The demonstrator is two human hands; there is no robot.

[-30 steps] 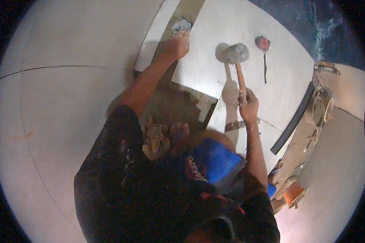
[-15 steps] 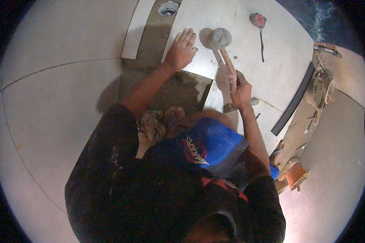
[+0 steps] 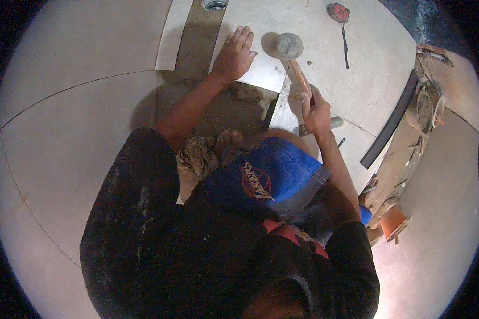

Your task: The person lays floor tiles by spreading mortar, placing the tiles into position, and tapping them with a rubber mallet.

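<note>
Specifically, the mallet was positioned over a large pale tile, its round grey head toward the top of the view; whether the head contacted the tile could not be determined. The grip of the right hand was clamped around the wooden handle and concealed its lower end. The left hand rested palm down near the tile's left edge, its grip extended, fingers nearly together, thumb apart, holding nothing.

Adjacent to the tile was a brown bare patch, partly in shadow and partly covered by the left forearm. A narrow tile strip and a round fitting were cut off by the upper edge. A grey-green object was partly hidden by the right forearm; its kind was unclear. Beyond lay a red-and-black object with a dark strap, a long dark strip and an orange item, also indistinct.
</note>
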